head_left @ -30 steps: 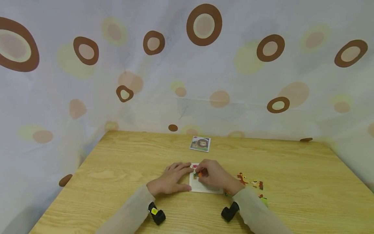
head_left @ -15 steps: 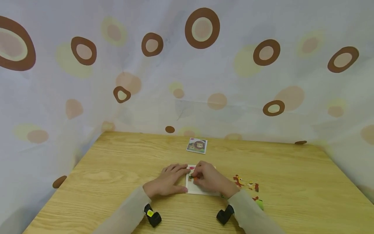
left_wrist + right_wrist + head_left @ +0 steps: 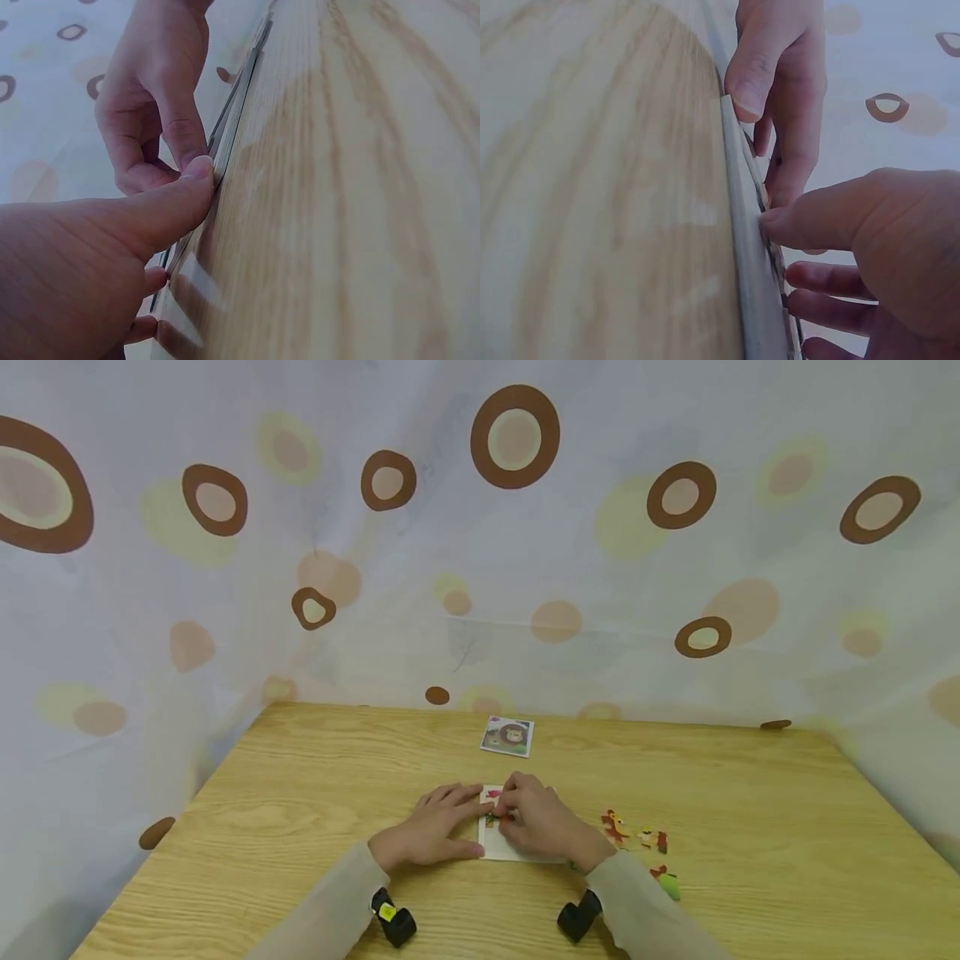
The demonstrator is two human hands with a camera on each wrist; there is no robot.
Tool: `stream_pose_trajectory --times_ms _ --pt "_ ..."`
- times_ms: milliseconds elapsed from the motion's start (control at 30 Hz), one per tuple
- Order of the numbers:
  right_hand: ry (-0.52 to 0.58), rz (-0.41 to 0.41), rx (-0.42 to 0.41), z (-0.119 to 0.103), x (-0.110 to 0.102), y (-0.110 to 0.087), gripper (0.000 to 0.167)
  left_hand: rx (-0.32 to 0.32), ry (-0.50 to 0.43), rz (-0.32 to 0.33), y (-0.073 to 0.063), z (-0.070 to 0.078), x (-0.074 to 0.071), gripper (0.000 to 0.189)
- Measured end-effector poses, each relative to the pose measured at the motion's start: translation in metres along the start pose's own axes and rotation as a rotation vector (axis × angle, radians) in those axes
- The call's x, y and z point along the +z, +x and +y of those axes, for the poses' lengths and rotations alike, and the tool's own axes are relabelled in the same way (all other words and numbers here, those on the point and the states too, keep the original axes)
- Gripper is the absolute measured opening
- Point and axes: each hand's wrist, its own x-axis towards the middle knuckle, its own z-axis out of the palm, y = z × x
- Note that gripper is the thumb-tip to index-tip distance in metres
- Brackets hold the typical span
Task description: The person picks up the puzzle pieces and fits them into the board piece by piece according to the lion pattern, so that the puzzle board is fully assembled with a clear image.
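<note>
A small white puzzle board (image 3: pixel 517 852) lies on the wooden table, with a few coloured pieces in its upper left part. My left hand (image 3: pixel 431 828) rests along the board's left side, fingers spread and fairly straight; its thumb touches the edge in the left wrist view. Over the board, my right hand (image 3: pixel 543 822) curls its fingers and thumb around a small puzzle piece at the upper left, low against the surface. That piece is mostly covered by the fingers. Seen from the right wrist, the board (image 3: pixel 750 225) is edge-on and its top is hidden.
Several loose puzzle pieces lie right of the board, among them a red-brown one (image 3: pixel 613 824), a yellow and brown one (image 3: pixel 654 839) and a green and red one (image 3: pixel 666 883). A square lion picture (image 3: pixel 507 737) lies behind the board. A patterned cloth (image 3: pixel 450 527) hangs behind the table.
My right hand has shifted slightly left on the board with the orange piece, which is now mostly covered by its fingers. The left hand stays at the board's edge. The head view has tilted slightly.
</note>
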Motion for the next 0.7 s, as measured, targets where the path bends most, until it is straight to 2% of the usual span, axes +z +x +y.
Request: stream_pose_trajectory --times_ms 200,367,567,700 --pt "-0.054 0.021 -0.040 -0.001 0.005 0.000 0.011 0.001 0.006 0.010 -0.001 -0.002 0.000 0.060" --pt "-0.053 0.017 -0.079 -0.002 0.010 -0.001 0.007 0.000 0.000 0.009 -0.006 -0.001 0.000 0.059" --pt "-0.035 0.036 -0.059 -0.003 0.008 -0.001 0.008 -0.002 0.016 0.018 -0.005 -0.001 0.001 0.061" --pt "-0.037 0.042 -0.017 0.000 0.006 -0.003 0.011 -0.001 0.024 0.013 -0.001 0.001 0.002 0.061"
